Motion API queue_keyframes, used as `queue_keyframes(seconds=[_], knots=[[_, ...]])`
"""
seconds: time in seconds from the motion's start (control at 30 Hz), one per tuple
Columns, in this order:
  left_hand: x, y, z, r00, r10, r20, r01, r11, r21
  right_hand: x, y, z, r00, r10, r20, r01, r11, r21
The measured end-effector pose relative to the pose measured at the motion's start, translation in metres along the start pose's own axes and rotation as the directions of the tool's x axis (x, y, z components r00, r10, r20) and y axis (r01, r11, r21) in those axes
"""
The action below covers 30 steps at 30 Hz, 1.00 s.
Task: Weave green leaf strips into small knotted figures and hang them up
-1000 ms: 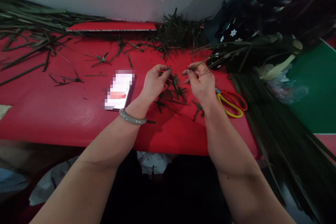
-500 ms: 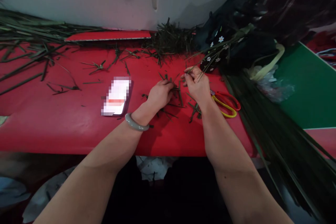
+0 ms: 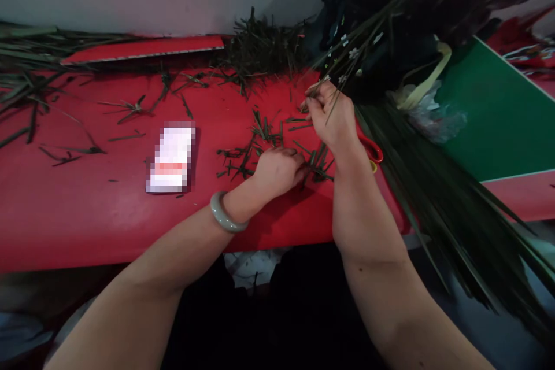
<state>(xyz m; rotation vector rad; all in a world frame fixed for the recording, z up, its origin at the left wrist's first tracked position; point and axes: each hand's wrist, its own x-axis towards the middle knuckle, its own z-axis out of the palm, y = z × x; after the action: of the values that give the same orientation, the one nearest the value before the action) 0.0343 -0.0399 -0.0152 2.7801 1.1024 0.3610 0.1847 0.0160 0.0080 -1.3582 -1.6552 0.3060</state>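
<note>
My left hand (image 3: 281,172), with a grey bangle (image 3: 225,214) at the wrist, lies low over short cut leaf pieces (image 3: 240,159) on the red table (image 3: 87,202). Its fingers curl down at the edge of the scraps, and what they grip, if anything, is hidden. Further right and higher, my right hand (image 3: 329,113) pinches thin green leaf strips (image 3: 342,78) that reach up and to the right. Scissors with red and yellow handles (image 3: 372,150) lie partly hidden behind my right forearm. More short scraps (image 3: 321,165) sit between the two hands.
A lit phone (image 3: 171,157) lies left of my hands. A heap of cut leaves (image 3: 264,49) stands by the wall beside a red folded sheet (image 3: 147,49). Long leaves (image 3: 433,202) hang over the right edge, near a plastic bag (image 3: 437,118) and a green board (image 3: 503,121).
The view has turned rightward. My left hand has moved toward the table's front edge and right across the scraps. My right hand still pinches the strips, and the scissors are more covered by the forearm.
</note>
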Motion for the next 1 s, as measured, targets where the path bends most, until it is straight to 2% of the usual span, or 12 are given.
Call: queue_keyframes(seconds=[0.1, 0.2, 0.3, 0.4, 0.47, 0.5, 0.57, 0.63, 0.73, 0.83, 0.9, 1.0], knots=[[0.005, 0.013, 0.006, 0.998, -0.050, 0.033, 0.050, 0.999, 0.016, -0.001, -0.001, 0.003, 1.000, 0.000, 0.011, 0.000, 1.000, 0.021], [0.007, 0.016, 0.008, 0.996, -0.065, 0.059, 0.065, 0.998, 0.008, -0.001, -0.003, 0.006, 1.000, 0.016, 0.013, -0.016, 0.999, 0.049], [0.005, 0.008, 0.003, 0.988, -0.124, 0.091, 0.126, 0.992, -0.024, -0.002, -0.006, 0.007, 1.000, 0.026, 0.016, -0.027, 0.997, 0.075], [0.002, -0.011, -0.005, 0.958, -0.270, 0.101, 0.285, 0.939, -0.191, -0.003, -0.010, 0.006, 0.999, 0.022, 0.025, -0.024, 0.995, 0.095], [0.000, -0.027, -0.011, 0.937, -0.345, 0.049, 0.330, 0.832, -0.445, -0.003, -0.012, 0.006, 0.999, 0.020, 0.028, -0.023, 0.995, 0.100], [-0.001, -0.034, -0.013, 0.920, -0.391, 0.027, 0.328, 0.731, -0.599, -0.004, -0.013, 0.007, 0.999, 0.019, 0.029, -0.022, 0.994, 0.103], [-0.001, -0.047, -0.018, 0.866, -0.499, 0.046, 0.310, 0.462, -0.831, -0.004, -0.015, 0.008, 1.000, 0.011, 0.020, -0.013, 0.993, 0.118], [0.000, -0.053, -0.023, 0.815, -0.566, 0.125, 0.285, 0.204, -0.937, -0.006, -0.018, 0.010, 1.000, -0.005, -0.010, 0.006, 0.989, 0.146], [0.000, -0.053, -0.026, 0.779, -0.591, 0.211, 0.235, -0.037, -0.971, -0.008, -0.025, 0.013, 0.998, -0.024, -0.058, 0.034, 0.982, 0.187], [0.000, -0.050, -0.025, 0.794, -0.566, 0.221, 0.188, -0.117, -0.975, -0.010, -0.032, 0.017, 0.997, -0.024, -0.067, 0.038, 0.976, 0.212], [-0.001, -0.050, -0.024, 0.814, -0.553, 0.179, 0.152, -0.094, -0.984, -0.011, -0.035, 0.019, 0.996, -0.029, -0.081, 0.047, 0.973, 0.228], [-0.001, -0.050, -0.024, 0.809, -0.575, 0.121, 0.118, -0.043, -0.992, -0.013, -0.036, 0.022, 0.993, -0.053, -0.107, 0.077, 0.970, 0.233]])
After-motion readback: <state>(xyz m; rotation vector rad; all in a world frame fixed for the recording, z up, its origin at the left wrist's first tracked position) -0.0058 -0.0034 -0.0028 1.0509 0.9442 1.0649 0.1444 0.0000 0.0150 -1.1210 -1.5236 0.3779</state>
